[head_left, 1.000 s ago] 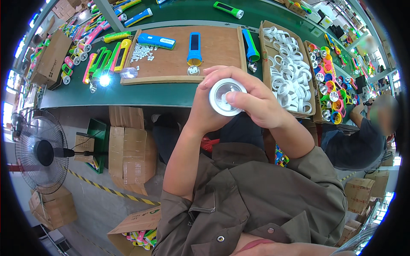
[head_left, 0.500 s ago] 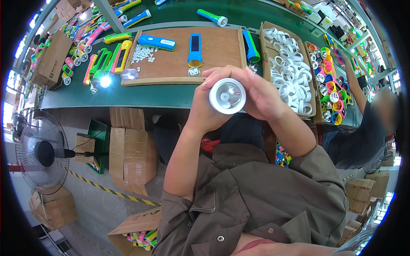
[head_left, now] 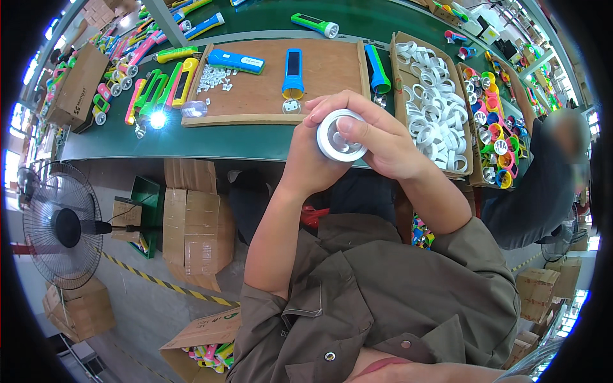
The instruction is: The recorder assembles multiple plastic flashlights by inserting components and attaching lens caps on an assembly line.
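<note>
A flashlight with a white rim (head_left: 324, 149) and a shiny reflector faces up between my hands; its body is hidden. My left hand (head_left: 302, 163) is closed around it from the left. My right hand (head_left: 391, 145) wraps the head from the right, the thumb lying across the front. Beyond them, on a brown board (head_left: 332, 70), lie a blue flashlight body (head_left: 293, 71) with an open yellow-edged end, a reflector piece (head_left: 291, 106) beside that end, and another blue flashlight (head_left: 236, 62). Small white parts (head_left: 212, 78) are heaped near a clear cup (head_left: 194, 109).
A carton of white rings (head_left: 440, 108) stands right of the board, with a carton of colourful flashlight heads (head_left: 498, 140) beyond. Left are several flashlights and a lit lamp (head_left: 158, 120). A co-worker (head_left: 533, 185) is at far right. A fan (head_left: 64, 226) stands at left.
My right thumb has come down across the flashlight's front, and the white rim has tilted and shifted slightly right. The co-worker at right has moved a little.
</note>
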{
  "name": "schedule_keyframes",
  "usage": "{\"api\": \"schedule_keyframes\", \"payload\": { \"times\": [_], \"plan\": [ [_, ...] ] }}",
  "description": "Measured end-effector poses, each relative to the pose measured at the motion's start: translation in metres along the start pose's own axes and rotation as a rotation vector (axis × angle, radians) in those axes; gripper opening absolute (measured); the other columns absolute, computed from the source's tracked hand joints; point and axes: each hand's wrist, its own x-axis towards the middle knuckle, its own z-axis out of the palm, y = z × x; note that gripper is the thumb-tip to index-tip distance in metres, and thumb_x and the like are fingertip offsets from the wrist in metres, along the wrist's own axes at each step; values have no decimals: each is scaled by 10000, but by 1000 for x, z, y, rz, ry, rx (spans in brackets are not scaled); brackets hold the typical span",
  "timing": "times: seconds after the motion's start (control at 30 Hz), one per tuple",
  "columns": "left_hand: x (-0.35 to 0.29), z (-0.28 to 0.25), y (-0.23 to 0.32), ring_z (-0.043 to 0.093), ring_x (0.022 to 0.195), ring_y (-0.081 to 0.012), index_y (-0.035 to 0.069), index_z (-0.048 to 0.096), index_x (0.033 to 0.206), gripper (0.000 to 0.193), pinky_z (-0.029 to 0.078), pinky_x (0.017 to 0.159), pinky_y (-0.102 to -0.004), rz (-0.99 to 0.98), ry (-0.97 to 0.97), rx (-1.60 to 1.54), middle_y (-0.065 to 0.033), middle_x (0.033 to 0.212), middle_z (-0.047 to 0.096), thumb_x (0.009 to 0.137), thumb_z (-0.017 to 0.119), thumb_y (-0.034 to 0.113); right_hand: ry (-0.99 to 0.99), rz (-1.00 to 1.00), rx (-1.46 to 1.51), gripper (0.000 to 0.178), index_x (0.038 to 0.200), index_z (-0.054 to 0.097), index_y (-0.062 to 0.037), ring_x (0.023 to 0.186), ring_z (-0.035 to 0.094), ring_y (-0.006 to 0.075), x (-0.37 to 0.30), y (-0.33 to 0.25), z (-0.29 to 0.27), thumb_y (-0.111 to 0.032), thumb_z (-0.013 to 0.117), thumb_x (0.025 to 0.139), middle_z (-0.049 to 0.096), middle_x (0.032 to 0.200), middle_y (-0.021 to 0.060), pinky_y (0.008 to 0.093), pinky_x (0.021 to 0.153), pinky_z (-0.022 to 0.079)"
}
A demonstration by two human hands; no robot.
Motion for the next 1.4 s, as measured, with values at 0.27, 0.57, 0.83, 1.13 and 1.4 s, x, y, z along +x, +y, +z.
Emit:
{"api": "schedule_keyframes", "payload": {
  "times": [0.27,0.57,0.83,1.13,1.4],
  "plan": [
    [-2,0,1,684,950,-206,35,638,1067,373,538,804,-322,-39,-60,21,-81,1007,699,739,808,85,-53,-66,-158,290,1197,576,-27,1136,523,153,-2,-2,-4,-217,457,1013,582,1165,67,328,1012,397],
    [-4,0,-2,683,937,-213,43,647,1049,353,538,798,-326,-33,-54,-2,-81,998,698,737,806,89,-60,18,-26,290,1193,571,-29,1112,522,142,-4,-10,1,-191,485,969,562,1171,63,310,994,402],
    [-1,-1,6,673,948,-229,40,637,1026,340,532,780,-341,3,-78,67,-88,985,684,731,800,84,-55,-106,-77,317,1195,585,-44,1294,424,238,-5,3,1,-185,587,911,588,1212,90,399,1088,322],
    [0,-1,0,674,953,-231,37,635,1043,347,528,794,-338,-1,-92,69,-92,996,687,735,790,72,-15,-137,-75,320,1205,590,-40,1376,353,292,-8,10,-1,-223,564,943,604,1218,104,433,1130,273],
    [1,1,3,665,954,-214,29,635,1048,350,523,810,-326,-4,-88,64,-83,996,686,732,783,49,-75,-133,77,517,1230,565,16,1399,332,290,-5,8,-6,-378,305,1017,584,1253,156,408,1132,289]
  ]
}}
